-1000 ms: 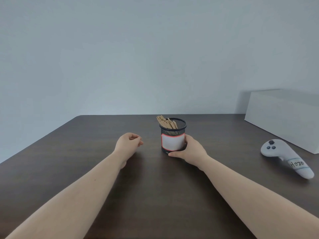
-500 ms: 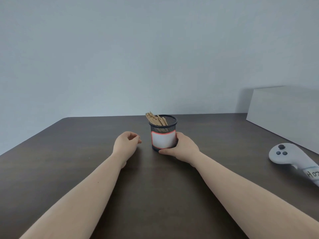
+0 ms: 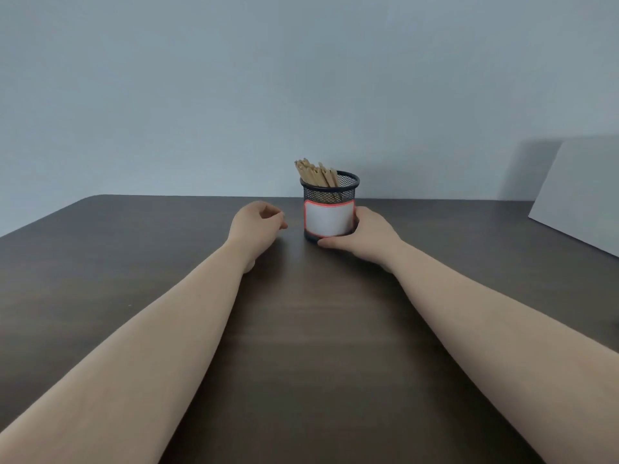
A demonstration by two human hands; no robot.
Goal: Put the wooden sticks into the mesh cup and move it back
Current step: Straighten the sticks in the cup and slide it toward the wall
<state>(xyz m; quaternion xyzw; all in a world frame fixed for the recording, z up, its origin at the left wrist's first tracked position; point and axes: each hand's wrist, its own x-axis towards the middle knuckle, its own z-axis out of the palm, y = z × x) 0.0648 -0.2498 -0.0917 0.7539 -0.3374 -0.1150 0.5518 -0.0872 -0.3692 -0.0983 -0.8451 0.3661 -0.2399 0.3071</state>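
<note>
Right hand (image 3: 366,236) fingers, mostly hidden, wrap the mesh cup (image 3: 330,206) of wooden sticks (image 3: 315,174) on the tabletop (image 3: 301,329); left hand (image 3: 256,225) loosely curled, empty; white box (image 3: 582,199) cropped.

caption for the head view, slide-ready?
Right hand grips upright mesh cup holding wooden sticks on dark table; left hand rests curled beside it.
</note>
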